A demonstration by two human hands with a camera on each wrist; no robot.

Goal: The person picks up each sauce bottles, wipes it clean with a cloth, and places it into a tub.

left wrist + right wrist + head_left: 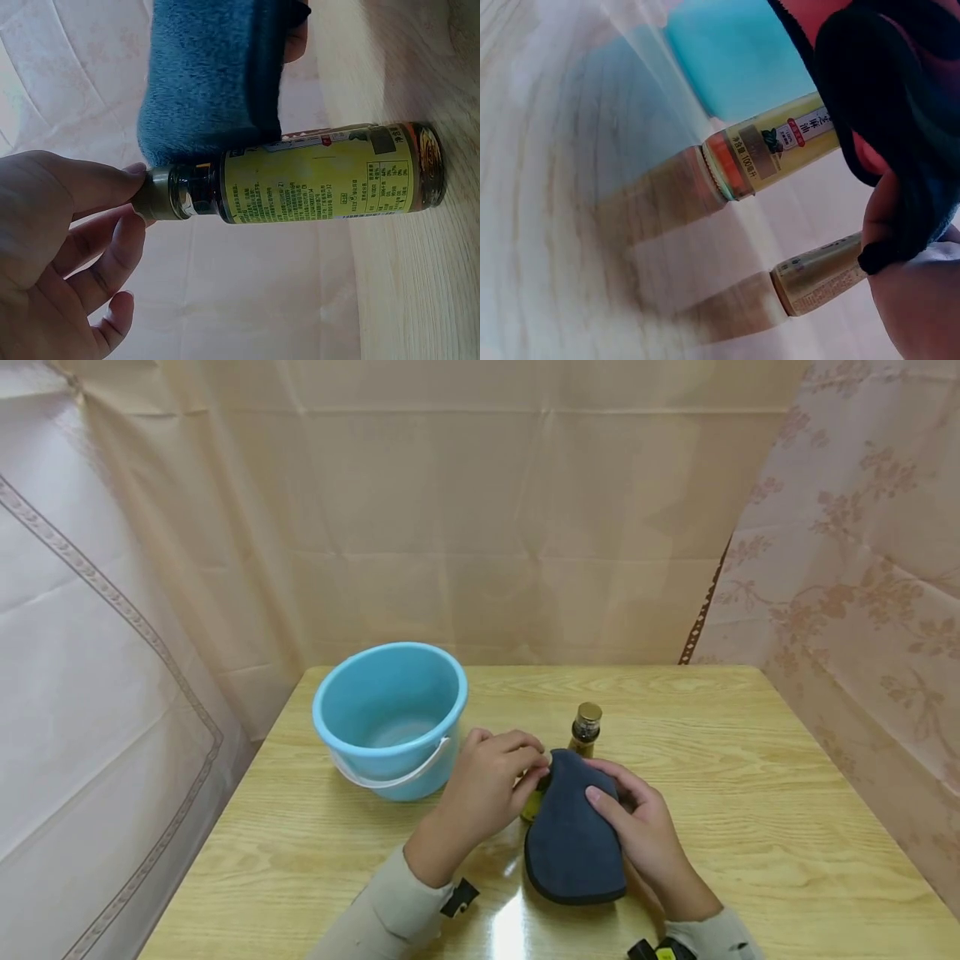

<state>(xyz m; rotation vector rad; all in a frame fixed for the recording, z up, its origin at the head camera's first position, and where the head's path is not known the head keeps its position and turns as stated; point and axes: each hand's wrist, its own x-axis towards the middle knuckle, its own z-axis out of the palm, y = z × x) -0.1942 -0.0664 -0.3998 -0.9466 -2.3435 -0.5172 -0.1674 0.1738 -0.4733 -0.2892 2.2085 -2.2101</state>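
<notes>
My left hand (pixel 495 781) pinches the gold cap (pixel 155 196) of a small sesame oil bottle (pixel 315 176) with a yellow label, thumb on one side and fingertips on the other. The bottle stands upright on the table, mostly hidden in the head view. My right hand (pixel 645 835) grips a dark blue plush pad (pixel 576 835) with black edging, thumb on its face. In the left wrist view the pad lies right against the bottle's neck. Black straps or flaps (pixel 870 90) show on its other side. A second bottle (pixel 587 727) with a gold cap stands behind the pad.
A light blue bucket (pixel 450 727) with a white handle (pixel 405 777) stands on the wooden table (pixel 750 777), left of the bottles. Pale cloth curtains (pixel 525 510) hang behind the table and at both sides.
</notes>
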